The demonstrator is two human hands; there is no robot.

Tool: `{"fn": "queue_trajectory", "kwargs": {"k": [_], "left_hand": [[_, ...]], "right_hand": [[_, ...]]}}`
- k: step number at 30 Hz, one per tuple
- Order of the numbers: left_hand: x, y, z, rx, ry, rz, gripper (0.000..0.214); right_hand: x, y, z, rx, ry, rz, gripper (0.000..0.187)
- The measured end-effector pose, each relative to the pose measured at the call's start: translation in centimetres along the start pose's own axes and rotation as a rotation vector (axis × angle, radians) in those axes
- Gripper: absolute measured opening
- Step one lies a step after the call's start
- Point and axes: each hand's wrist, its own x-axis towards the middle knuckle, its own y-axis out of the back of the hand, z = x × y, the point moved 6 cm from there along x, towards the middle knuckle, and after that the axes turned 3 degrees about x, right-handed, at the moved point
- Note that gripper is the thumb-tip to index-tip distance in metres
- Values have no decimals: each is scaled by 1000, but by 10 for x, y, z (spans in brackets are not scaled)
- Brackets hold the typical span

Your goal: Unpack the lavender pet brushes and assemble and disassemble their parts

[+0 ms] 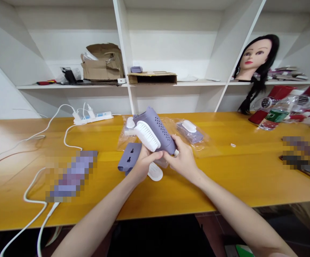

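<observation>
Both hands hold a lavender hair-dryer-like device with a white comb attachment above the yellow table. My left hand is closed on the comb end from below. My right hand grips the device's lower end. Under the hands lie a lavender part with two slots and a white oval piece. Behind the device lie clear plastic bags, one with a lavender and white accessory.
A white power strip with white cables sits at the back left. Blurred patches lie on the left and right of the table. Shelves behind hold cardboard boxes and a mannequin head. A plastic bottle lies at the right.
</observation>
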Motion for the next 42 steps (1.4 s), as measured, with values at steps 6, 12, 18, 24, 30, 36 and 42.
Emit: {"fn": "queue_trajectory", "kwargs": {"k": [6, 12, 18, 24, 30, 36, 42], "left_hand": [[8, 9, 0, 47, -86, 134, 61], [7, 11, 4, 103, -186, 169, 61], [4, 10, 5, 232, -202, 150, 59], [0, 5, 10, 238, -175, 113, 55], [4, 7, 15, 46, -105, 50, 58], [10, 13, 14, -306, 72, 16, 51], [10, 8, 18, -392, 68, 42, 54]], "right_hand": [[9, -1, 10, 180, -81, -175, 47], [8, -12, 30, 431, -372, -221, 41], [10, -10, 28, 423, -366, -273, 41], [7, -11, 19, 512, -340, -308, 25], [4, -16, 24, 757, -455, -275, 24], [-10, -33, 26, 832, -654, -341, 23], [-16, -41, 18, 768, -632, -487, 28]]}}
